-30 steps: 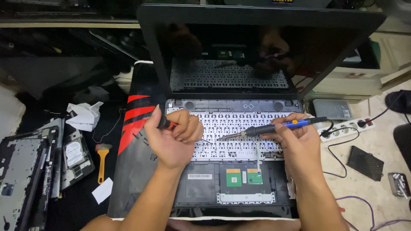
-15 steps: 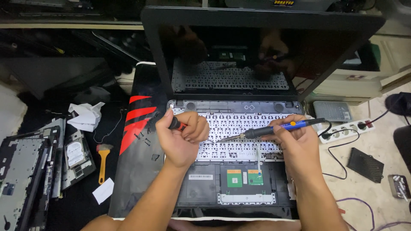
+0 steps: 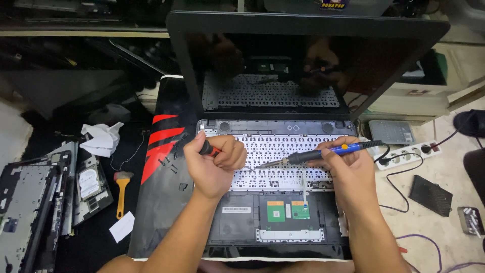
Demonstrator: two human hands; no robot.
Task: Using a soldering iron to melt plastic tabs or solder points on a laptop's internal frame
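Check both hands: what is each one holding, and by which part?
Left hand grips a screwdriver by its red-and-black handle. Right hand holds a soldering iron by its blue-and-black handle.

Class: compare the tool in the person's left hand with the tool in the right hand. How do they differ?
The red-and-black-handled screwdriver is short and mostly hidden in the fisted left hand; the blue-and-black soldering iron is long, corded, and lies almost level in the right hand. Both tips meet over the bare white keyboard back.
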